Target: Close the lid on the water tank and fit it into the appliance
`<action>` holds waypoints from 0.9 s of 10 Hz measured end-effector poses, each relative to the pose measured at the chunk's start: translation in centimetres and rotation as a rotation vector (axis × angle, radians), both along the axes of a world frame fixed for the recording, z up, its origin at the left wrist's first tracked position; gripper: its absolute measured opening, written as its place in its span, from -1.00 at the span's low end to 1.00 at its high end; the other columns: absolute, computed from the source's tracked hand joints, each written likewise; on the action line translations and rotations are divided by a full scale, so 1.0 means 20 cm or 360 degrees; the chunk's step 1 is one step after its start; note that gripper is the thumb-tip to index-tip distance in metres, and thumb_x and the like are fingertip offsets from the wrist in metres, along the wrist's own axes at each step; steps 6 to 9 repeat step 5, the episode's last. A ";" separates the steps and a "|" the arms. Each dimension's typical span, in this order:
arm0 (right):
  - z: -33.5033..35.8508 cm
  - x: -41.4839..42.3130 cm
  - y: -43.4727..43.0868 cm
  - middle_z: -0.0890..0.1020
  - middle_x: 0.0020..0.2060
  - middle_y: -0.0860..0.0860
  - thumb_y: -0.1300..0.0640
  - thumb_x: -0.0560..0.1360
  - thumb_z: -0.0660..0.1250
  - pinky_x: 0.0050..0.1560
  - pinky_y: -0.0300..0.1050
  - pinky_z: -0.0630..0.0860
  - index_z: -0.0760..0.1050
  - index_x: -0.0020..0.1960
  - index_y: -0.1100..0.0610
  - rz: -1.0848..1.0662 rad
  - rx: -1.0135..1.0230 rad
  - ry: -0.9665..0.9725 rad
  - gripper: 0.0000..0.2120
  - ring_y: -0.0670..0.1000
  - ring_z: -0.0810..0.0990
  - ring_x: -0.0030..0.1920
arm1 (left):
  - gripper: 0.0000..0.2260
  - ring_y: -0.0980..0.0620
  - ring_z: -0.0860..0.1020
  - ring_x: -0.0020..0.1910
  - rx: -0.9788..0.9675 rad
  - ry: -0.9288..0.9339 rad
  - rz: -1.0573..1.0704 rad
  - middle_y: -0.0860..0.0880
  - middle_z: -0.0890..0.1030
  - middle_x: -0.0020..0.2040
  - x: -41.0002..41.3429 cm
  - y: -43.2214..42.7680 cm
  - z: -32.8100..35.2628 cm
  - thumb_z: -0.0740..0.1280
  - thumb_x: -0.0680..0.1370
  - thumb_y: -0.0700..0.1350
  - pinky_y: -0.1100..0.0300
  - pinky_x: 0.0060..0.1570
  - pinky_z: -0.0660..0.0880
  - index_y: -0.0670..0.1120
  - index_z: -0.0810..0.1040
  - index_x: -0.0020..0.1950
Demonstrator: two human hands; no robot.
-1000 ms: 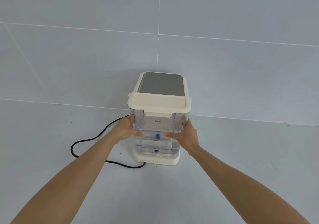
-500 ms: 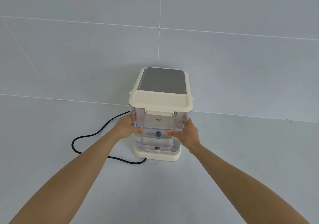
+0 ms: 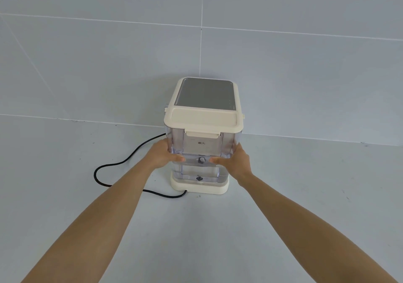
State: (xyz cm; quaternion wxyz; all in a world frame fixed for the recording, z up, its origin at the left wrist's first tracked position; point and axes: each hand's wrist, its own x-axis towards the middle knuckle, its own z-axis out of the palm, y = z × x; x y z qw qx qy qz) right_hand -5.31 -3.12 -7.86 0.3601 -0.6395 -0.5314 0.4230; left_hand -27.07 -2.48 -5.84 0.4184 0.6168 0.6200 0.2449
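A clear plastic water tank with a cream lid lying flat on top stands against the near side of the cream appliance, over the appliance's base. My left hand grips the tank's left side and my right hand grips its right side, thumbs on the front face. The tank's lower end sits just above the base; whether it rests fully down I cannot tell.
A black power cord loops over the grey surface left of the appliance and enters its base. A grey tiled wall rises right behind the appliance.
The tank, held in both hands, has come down slightly toward the base, and the lid now lines up closer with the appliance's top.
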 end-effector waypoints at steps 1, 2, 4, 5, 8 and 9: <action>0.01 0.00 -0.01 0.53 -0.04 -0.07 0.06 0.16 0.57 -0.21 -0.31 0.35 0.35 0.15 0.10 0.0019 0.0002 0.0023 -0.35 -0.03 0.46 -0.05 | -0.49 -0.22 0.44 0.24 -0.0016 -0.0032 0.0007 -0.28 0.49 0.23 -0.01 0.00 -0.01 0.46 0.34 -0.20 -0.14 0.31 0.32 -0.22 0.39 0.24; 0.03 0.00 -0.01 0.53 0.03 -0.01 0.05 0.18 0.57 -0.06 -0.17 0.38 0.33 0.18 0.14 0.0039 -0.0051 -0.0021 -0.33 0.02 0.46 0.02 | -0.44 -0.13 0.43 0.27 0.0008 -0.0081 -0.0006 -0.10 0.50 0.24 -0.01 -0.02 -0.01 0.45 0.36 -0.18 -0.04 0.34 0.30 -0.09 0.33 0.32; 0.12 0.07 -0.01 0.33 0.37 0.11 0.02 0.31 0.48 0.12 -0.07 0.35 0.04 0.39 0.19 0.0297 -0.0229 -0.0207 -0.15 0.14 0.33 0.32 | -0.37 -0.04 0.31 0.37 0.0031 -0.0151 0.0040 -0.01 0.39 0.37 0.01 -0.07 -0.02 0.43 0.39 -0.14 0.03 0.38 0.24 -0.02 0.23 0.38; 0.20 0.13 -0.03 0.03 0.51 0.09 -0.05 0.34 0.43 0.36 -0.02 0.19 -0.34 0.45 0.17 0.0376 -0.0192 -0.0230 0.08 0.13 0.07 0.48 | -0.27 0.00 0.21 0.41 0.0035 -0.0052 0.0069 0.01 0.26 0.42 -0.01 -0.07 0.06 0.44 0.37 -0.04 0.15 0.24 0.21 -0.02 0.12 0.42; 0.20 0.13 -0.03 0.03 0.51 0.09 -0.05 0.34 0.43 0.36 -0.02 0.19 -0.34 0.45 0.17 0.0376 -0.0192 -0.0230 0.08 0.13 0.07 0.48 | -0.27 0.00 0.21 0.41 0.0035 -0.0052 0.0069 0.01 0.26 0.42 -0.01 -0.07 0.06 0.44 0.37 -0.04 0.15 0.24 0.21 -0.02 0.12 0.42; 0.20 0.13 -0.03 0.03 0.51 0.09 -0.05 0.34 0.43 0.36 -0.02 0.19 -0.34 0.45 0.17 0.0376 -0.0192 -0.0230 0.08 0.13 0.07 0.48 | -0.27 0.00 0.21 0.41 0.0035 -0.0052 0.0069 0.01 0.26 0.42 -0.01 -0.07 0.06 0.44 0.37 -0.04 0.15 0.24 0.21 -0.02 0.12 0.42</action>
